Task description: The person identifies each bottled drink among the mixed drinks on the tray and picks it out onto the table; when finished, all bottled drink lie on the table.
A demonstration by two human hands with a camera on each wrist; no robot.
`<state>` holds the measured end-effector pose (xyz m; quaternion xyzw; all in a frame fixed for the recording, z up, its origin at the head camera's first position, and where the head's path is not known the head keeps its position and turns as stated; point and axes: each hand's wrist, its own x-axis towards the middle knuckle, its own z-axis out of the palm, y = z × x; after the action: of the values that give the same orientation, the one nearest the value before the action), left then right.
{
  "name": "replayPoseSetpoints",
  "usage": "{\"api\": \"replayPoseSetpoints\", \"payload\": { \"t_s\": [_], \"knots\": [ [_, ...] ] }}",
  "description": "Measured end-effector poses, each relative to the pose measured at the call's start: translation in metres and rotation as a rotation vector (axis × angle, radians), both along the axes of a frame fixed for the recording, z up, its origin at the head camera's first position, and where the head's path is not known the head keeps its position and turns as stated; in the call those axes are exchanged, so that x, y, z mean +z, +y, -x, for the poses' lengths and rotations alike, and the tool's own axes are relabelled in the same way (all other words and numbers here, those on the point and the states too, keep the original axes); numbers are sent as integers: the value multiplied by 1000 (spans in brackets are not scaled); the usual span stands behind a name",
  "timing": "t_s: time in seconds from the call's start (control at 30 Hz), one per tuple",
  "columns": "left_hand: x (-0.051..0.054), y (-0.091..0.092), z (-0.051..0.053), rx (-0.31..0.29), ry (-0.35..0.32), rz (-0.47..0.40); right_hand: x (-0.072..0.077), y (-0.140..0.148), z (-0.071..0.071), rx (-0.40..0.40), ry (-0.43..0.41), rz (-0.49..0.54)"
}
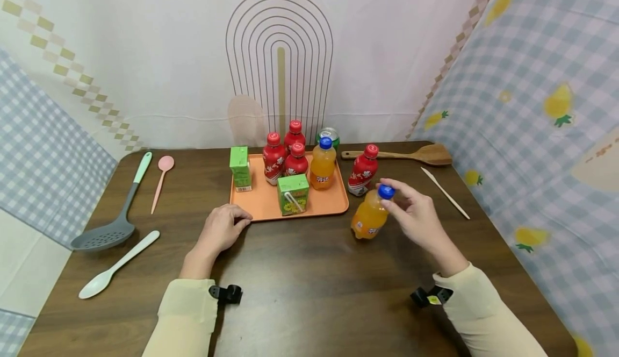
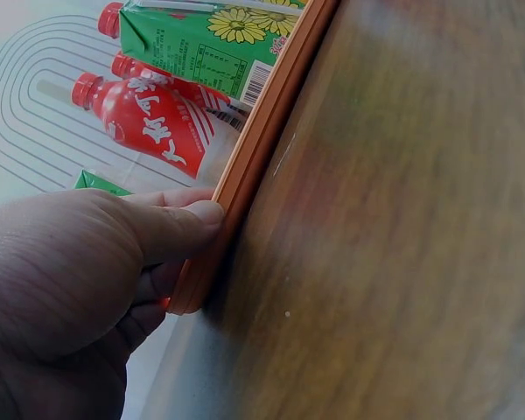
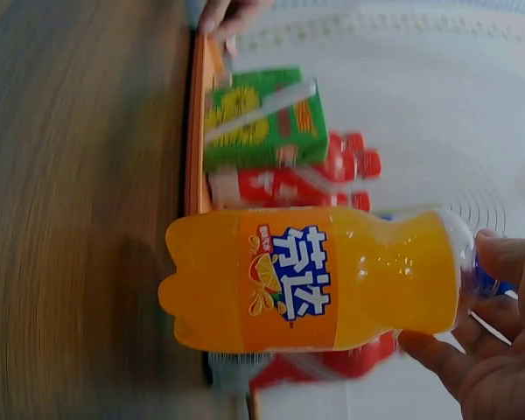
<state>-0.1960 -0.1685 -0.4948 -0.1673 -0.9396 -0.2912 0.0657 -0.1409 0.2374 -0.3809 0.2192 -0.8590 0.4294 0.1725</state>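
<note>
My right hand (image 1: 413, 214) grips an orange soda bottle (image 1: 369, 218) by its neck and blue cap. The bottle tilts, to the right of the tray's front corner; in the right wrist view the soda bottle (image 3: 289, 280) shows its label. The left hand (image 1: 223, 228) pinches the front left corner of the orange tray (image 1: 261, 212), thumb on the rim in the left wrist view. On the tray are red bottles (image 1: 274, 158), another orange soda bottle (image 1: 323, 164), a green drink carton (image 1: 293, 194) lying near the front and an upright green carton (image 1: 240, 169) at the left.
A red bottle (image 1: 364, 170) stands right of the tray, and a green can (image 1: 329, 135) at its back. A wooden spatula (image 1: 430, 154) and a pale wooden knife (image 1: 445, 193) lie right. Leftward lie a slotted turner (image 1: 108, 233), a pink spoon (image 1: 162, 177) and a white spoon (image 1: 116, 265).
</note>
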Motion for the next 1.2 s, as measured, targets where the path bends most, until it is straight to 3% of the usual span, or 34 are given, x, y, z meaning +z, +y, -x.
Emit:
{"api": "replayPoseSetpoints", "payload": {
  "t_s": [0.27, 0.43, 0.53, 0.7, 0.9, 1.2],
  "knots": [
    [0, 0, 0, 2, -3, 4, -8, 30, 18, -33, -9, 69],
    [-1, 0, 1, 3, -1, 12, -24, 53, 47, -67, -30, 113],
    [-2, 0, 0, 4, -5, 12, -34, 67, 65, -94, -35, 92],
    [-1, 0, 0, 9, -12, 8, -35, 77, 85, -149, -69, 15],
    [-1, 1, -1, 10, -7, 9, -36, 84, 99, -190, -117, -29],
    [-2, 0, -1, 10, -18, 6, -42, 81, 111, -171, -95, 7]
  ]
}}
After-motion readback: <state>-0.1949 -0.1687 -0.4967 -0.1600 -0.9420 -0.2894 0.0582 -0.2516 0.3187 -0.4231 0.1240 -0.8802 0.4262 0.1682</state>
